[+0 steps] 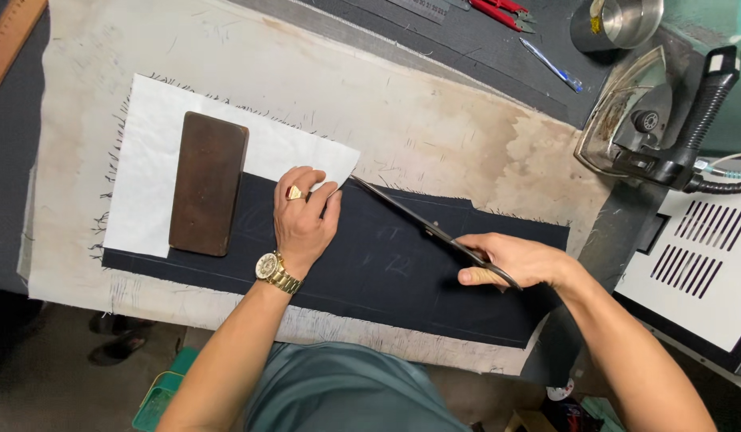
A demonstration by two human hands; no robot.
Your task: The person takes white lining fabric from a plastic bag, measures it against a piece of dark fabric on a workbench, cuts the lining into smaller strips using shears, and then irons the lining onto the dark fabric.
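Head view: scissors [422, 226] meeting the white interlining [154, 160] on the dark cloth [370, 272].

Left hand [304, 216] lies flat, fingers spread on the corner of the white interlining, gripping nothing; right hand [510, 262] is closed around the scissor handles, blades pointing toward 10 o'clock with tips just beside the left fingertips. For a clean cut, judge it best to keep the left hand pressing both layers flat, fingers clear of the blade line, and to run the lower blade along the bench [434, 120]. The dark cloth is a long navy strip with faint chalk marks and frayed edges, lying across the bench centre. A brown block [208, 182] weighs the layers down at 9 o'clock. An iron [658, 120] rests at 2 o'clock.
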